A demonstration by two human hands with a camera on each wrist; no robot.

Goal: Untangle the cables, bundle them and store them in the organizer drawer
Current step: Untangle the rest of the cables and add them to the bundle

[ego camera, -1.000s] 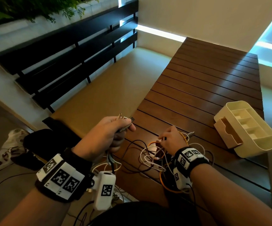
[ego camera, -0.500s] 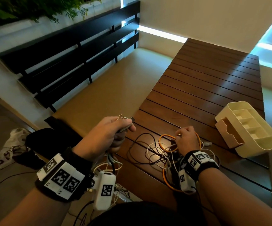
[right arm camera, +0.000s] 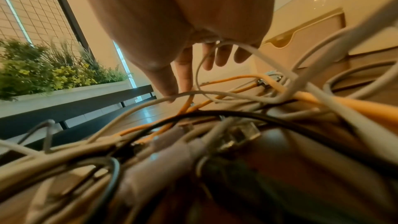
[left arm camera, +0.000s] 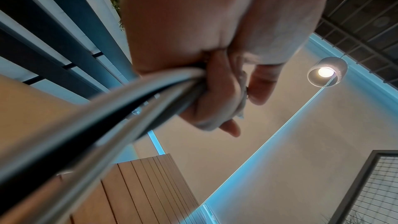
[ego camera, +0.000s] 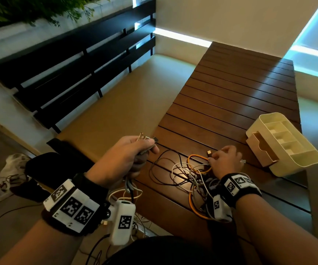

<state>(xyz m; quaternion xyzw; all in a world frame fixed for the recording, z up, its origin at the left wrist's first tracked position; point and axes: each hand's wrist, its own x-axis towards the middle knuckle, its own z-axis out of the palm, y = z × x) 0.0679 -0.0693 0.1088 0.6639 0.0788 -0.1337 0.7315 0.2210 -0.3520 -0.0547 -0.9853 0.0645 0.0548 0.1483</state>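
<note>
Slatted wooden table [ego camera: 240, 96], black-backed bench [ego camera: 74, 60].

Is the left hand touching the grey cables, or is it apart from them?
Touching. The left wrist view shows the left hand with its fingers curled tightly round the bundle of grey cables, no gap between them. The head view agrees: connector ends stick out above the fist.

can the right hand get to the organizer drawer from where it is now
Probably yes: the right hand sits in the cable tangle beside the organizer, whose drawer faces it across bare table, though its fingers are busy with cables.

Both bare forearms wore black wristbands [ego camera: 81, 190] carrying white blocks printed with black square markers [ego camera: 72, 207].
</note>
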